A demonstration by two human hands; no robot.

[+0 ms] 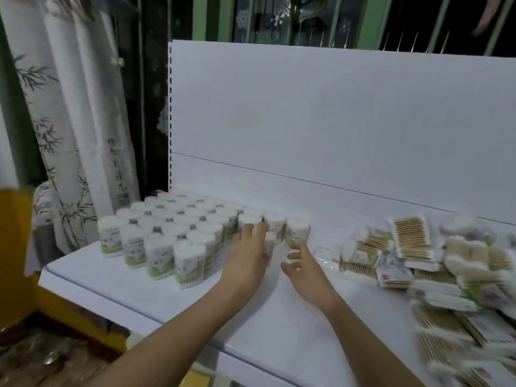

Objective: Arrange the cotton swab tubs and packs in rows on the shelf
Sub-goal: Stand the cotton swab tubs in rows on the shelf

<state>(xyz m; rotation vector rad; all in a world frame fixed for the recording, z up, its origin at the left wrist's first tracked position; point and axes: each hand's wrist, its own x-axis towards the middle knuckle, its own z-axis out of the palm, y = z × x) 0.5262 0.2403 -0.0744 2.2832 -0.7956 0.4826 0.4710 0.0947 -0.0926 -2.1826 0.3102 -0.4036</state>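
from where i stand, the left hand (248,256) is wrapped round the side of a tub (268,248) just in front of the back run of tubs, fingers curled over its top edge, though the picture is smeared there and i can't tell how firmly it holds. the right hand (300,265) hovers just beside it with fingers loosely spread and thumb apart, holding nothing, close to the rightmost tub (298,229).

the block of tubs (167,233) already stands upright in neat rows on the left part of the shelf (279,317), touching one another. well to the right lies the heap of packs (435,263), flat sleeves of wooden-stick swabs piled every which way, some overlapping.

i'd judge the tubs light, thin clear plastic, stiff enough to take a grip around the waist but smooth, so a squeeze low on the sides looks safer than pinching the lid, which might pop off. being tall and light, they look easy to knock over, and one nudged tub could topple its neighbours. the packs look limp and slippery in their film wrap; i'd think they want lifting flat by both long edges, a few squared together, rather than dragged from the pile.
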